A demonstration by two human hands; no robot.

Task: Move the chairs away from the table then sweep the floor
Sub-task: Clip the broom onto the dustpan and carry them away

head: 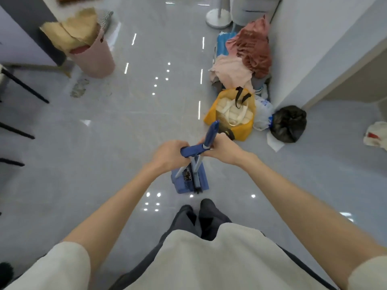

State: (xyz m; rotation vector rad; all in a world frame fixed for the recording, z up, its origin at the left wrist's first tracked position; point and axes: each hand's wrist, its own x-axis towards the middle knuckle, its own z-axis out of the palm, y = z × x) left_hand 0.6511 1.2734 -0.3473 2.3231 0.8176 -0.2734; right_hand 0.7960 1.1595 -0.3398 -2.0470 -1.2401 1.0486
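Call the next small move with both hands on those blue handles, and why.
Probably pull the two handles apart to free the broom from the dustpan. The left hand grips one blue handle, the right hand the other, and both tools stand nested on the floor, so sweeping cannot start yet.

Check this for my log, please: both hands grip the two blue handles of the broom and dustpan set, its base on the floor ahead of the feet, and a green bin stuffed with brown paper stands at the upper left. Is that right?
Not quite. In the head view the bin is pink, not green. The rest holds: the left hand and right hand grip the blue handles of the broom and dustpan set, and brown paper fills the bin.
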